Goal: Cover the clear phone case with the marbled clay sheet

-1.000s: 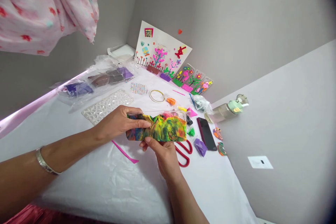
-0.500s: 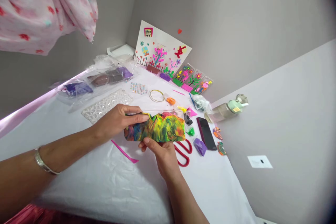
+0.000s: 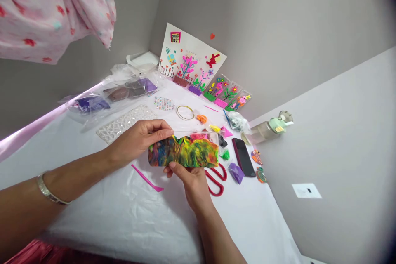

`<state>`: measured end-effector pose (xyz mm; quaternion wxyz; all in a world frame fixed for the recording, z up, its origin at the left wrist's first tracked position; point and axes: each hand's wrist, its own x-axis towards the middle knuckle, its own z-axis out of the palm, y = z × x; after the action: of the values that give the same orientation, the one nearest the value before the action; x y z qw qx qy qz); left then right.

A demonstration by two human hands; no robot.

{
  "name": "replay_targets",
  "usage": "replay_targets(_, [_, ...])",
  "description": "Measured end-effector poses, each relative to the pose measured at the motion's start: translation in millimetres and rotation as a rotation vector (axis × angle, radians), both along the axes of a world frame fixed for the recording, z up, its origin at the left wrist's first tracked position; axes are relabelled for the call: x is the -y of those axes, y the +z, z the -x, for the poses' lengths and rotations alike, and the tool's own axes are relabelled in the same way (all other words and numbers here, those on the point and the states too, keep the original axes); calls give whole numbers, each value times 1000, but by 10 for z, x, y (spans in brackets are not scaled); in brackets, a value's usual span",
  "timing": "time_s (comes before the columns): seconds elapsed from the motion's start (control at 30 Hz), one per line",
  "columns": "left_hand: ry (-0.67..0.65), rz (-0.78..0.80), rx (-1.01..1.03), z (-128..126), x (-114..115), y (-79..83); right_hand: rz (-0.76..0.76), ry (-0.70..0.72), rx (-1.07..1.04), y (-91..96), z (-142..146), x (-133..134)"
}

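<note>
A marbled clay sheet (image 3: pixel 194 152), with yellow, green, blue and orange swirled together, is at the centre of the frame, raised above the desk (image 3: pixel 123 210). It covers most of a clear panel (image 3: pixel 213 136), but along the top a transparent strip is not covered, and there the clay edge is wavy. The other edges look more straight.

Both hands are grasping this piece. The left hand (image 3: pixel 144 134) pinches the upper left corner, with the thumb in front and the fingers partly hidden behind. The right hand (image 3: pixel 193 185) supports the lower edge from below, its thumb resting at the border of the clay. How strongly they press, one cannot tell.

To do this holding and pressing well, it seems best that the fingers behind give a firm support, while the thumb pushes with its flat pad, softly, from the thick part toward the thin edge. A fingertip pressed too hard would probably leave a dent or tear the wavy border. The lower edge should stay level with the panel.

Just below the right end of the panel lie red-handled scissors (image 3: pixel 220 192); a pink strip (image 3: pixel 147 179) lies at the lower left of the panel.
</note>
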<state>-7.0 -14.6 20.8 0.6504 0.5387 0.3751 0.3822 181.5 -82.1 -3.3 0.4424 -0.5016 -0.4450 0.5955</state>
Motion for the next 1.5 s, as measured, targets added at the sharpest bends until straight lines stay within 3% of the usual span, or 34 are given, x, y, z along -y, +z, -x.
replay_targets(0.27, [130,-216,-158,63,-53,-45,8,25,-94,-18,-17,-14])
replay_targets(0.53, [47,-217,-122,106,-102,-39,-16,1,-120,11,-33,-22])
replay_targets(0.73, [152,-306,-247,103,-113,-8,-21,0,-131,13,-28,-30])
replay_targets(1.1, [-57,-209,-115,179,-166,40,-12,-97,-110,89,-19,-33])
replay_targets(1.33, [71,-301,-220,158,-140,71,-17,-76,-119,92,-11,-47])
replay_targets(1.5, [87,-235,-156,172,-152,47,-16,-82,-120,85,-14,-36])
